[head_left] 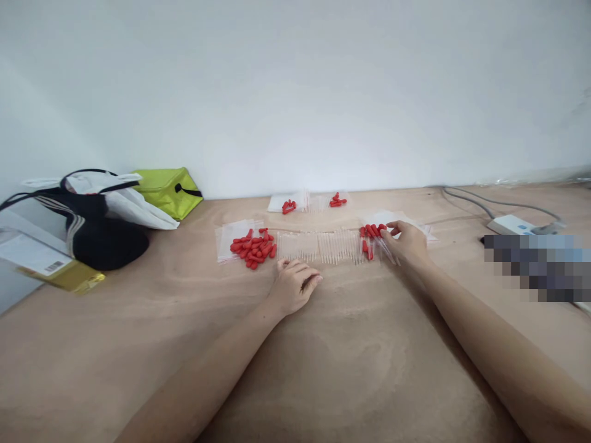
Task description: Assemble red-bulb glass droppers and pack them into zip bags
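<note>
My right hand pinches a dropper with a red rubber bulb between thumb and fingertips, at the right end of the row. Beside it lie several droppers with red bulbs. My left hand rests on the table with loosely bent fingers and thumb apart, holding nothing. Just beyond it are clear thin glass tubes laid side by side. A pile of red rubber bulbs lies to their left, partly on clear plastic bags.
Small bags with red bulbs lie near the wall. At left are a lime-green bag, a black cap and a yellow box. A white power strip with a grey cable and a pixelated area are at right.
</note>
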The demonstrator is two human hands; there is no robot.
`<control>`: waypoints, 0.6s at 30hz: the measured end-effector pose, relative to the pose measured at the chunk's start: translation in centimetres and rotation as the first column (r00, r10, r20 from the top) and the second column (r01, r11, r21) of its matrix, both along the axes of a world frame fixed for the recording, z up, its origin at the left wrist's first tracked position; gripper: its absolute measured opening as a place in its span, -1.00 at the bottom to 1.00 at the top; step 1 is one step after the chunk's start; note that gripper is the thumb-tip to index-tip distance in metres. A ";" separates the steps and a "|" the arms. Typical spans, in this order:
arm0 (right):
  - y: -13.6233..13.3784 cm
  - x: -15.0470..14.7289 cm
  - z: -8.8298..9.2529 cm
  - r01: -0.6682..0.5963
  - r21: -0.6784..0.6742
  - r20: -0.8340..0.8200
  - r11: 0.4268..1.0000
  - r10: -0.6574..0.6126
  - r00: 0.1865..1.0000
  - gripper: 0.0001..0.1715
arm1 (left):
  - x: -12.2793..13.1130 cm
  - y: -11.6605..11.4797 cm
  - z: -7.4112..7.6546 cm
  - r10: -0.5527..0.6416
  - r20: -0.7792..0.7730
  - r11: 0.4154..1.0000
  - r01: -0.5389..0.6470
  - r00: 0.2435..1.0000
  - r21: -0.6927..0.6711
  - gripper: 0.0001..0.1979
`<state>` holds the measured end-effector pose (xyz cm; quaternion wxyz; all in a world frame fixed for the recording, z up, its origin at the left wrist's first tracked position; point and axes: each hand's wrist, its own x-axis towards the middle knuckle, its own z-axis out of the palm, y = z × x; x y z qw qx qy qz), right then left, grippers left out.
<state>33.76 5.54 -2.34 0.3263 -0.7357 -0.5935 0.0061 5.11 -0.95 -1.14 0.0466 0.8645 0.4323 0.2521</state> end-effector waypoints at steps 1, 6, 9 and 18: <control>-0.6 -0.3 0.1 -0.045 0.043 0.024 0.998 0.044 0.999 -0.61 | 0.0 0.0 0.0 0.001 0.001 1.000 -0.001 1.000 -0.001 -0.82; -2.9 -1.5 -0.1 -0.356 0.131 0.180 0.925 0.331 0.926 -0.65 | -0.1 0.1 -0.1 -0.007 -0.003 1.000 0.007 1.000 -0.006 -0.83; -3.2 -1.6 -0.2 -0.462 0.121 0.238 0.878 0.426 0.873 -0.65 | -0.1 0.1 -0.2 -0.006 -0.005 1.000 0.006 1.000 -0.008 -0.84; -3.4 -0.6 0.0 -0.535 0.066 0.286 0.842 0.498 0.819 -0.62 | -0.1 0.0 0.0 0.002 -0.013 1.000 -0.002 1.000 -0.006 -0.83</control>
